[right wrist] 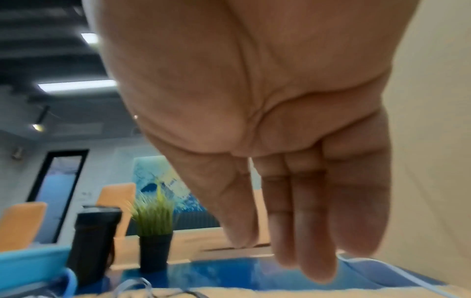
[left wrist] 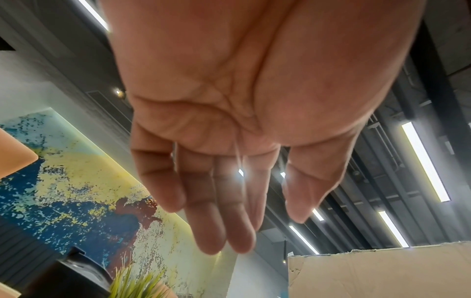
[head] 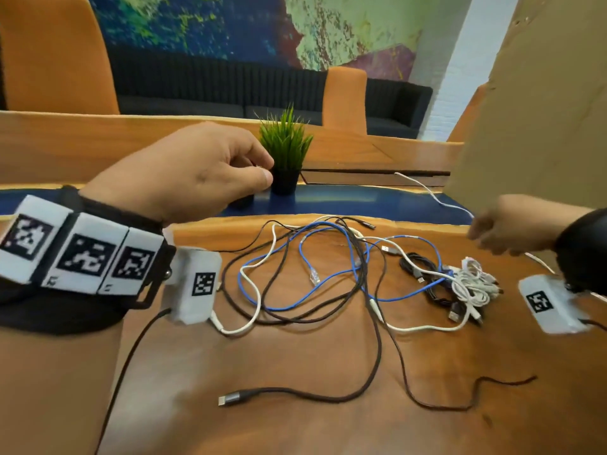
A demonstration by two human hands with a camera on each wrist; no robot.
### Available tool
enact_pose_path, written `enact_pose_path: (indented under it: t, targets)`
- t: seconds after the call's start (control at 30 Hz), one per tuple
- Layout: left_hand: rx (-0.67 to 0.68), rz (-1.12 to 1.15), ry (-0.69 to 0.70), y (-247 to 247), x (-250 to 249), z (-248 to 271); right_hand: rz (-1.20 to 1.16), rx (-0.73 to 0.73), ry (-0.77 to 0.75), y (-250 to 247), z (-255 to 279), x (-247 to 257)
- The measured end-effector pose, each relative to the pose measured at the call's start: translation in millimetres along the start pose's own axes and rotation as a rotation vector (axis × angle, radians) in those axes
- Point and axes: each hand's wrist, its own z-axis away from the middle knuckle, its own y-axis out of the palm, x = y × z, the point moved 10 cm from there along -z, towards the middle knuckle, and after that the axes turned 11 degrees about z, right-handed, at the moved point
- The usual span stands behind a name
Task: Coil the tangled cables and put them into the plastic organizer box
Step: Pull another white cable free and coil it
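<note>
A loose tangle of cables lies on the wooden table (head: 295, 428). It holds a blue network cable (head: 328, 303), long black cables with one metal plug (head: 230, 398) toward me, and white cables. A tighter white bundle (head: 473, 284) sits at the right of the tangle. My left hand (head: 266, 172) hovers above the table's far left, by the plant, holding nothing; its fingers (left wrist: 211, 221) are relaxed. My right hand (head: 476, 228) hovers at the right, empty, fingers (right wrist: 305, 231) straight, beside a white cable (head: 423, 188) that runs to the back. A light blue container (right wrist: 33, 260) shows only in the right wrist view.
A small potted plant (head: 285, 152) stands behind the tangle, with a black cylinder (right wrist: 94, 242) beside it. A cardboard sheet (head: 542, 110) rises at the right. Orange chairs and a dark sofa lie beyond the table.
</note>
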Motion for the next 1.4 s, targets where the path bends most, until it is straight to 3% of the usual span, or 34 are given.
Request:
enact_pose_path:
  t: [0.07, 0.13, 0.23, 0.33, 0.43, 0.57, 0.7, 0.8, 0.87, 1.03, 1.13, 1.4]
  targets:
    - [0.003, 0.003, 0.001, 2.1, -2.2, -0.1, -0.045, 0.041, -0.161, -7.3, 14.1, 29.3]
    - [0.007, 0.0, -0.009, 3.8, -3.4, 0.5, -0.048, 0.175, -0.298, 0.4, 34.9, 59.4]
    - [0.013, 0.006, -0.014, 5.0, -5.1, 1.4, 0.136, 0.231, -0.361, 8.6, 50.6, 81.7]
    - [0.007, 0.014, -0.011, 3.0, -5.7, 2.1, 0.312, 0.134, -0.363, 2.1, 52.8, 89.3]
    - [0.015, 0.019, -0.002, 2.0, -6.5, 2.6, 0.304, -0.012, -0.342, -17.9, 62.5, 93.5]
    - [0.013, 0.017, 0.003, 3.0, -6.3, 2.3, 0.232, 0.075, -0.365, -3.3, 89.4, 108.4]
    - [0.033, 0.012, 0.017, 8.0, -9.9, 2.5, 0.654, -0.106, -0.261, -3.5, 84.6, 112.4]
    - [0.05, 0.008, 0.023, 9.6, -12.4, 3.9, 0.665, 0.043, -0.194, 16.3, 71.6, 100.9]
    - [0.056, -0.004, 0.029, 9.2, -13.5, 4.4, 0.539, 0.101, -0.207, 14.7, 68.6, 98.2]
    - [0.064, -0.024, 0.049, 11.6, -14.9, 3.5, -0.362, -0.275, -0.134, -93.4, 66.9, 84.9]
    - [0.078, -0.034, 0.062, 16.0, -18.9, 4.4, -0.909, -0.321, -0.163, -131.1, 70.3, 87.5]
    - [0.032, -0.009, 0.046, 8.3, -12.9, 4.8, -1.262, -0.292, -0.376, -197.2, 101.5, 139.8]
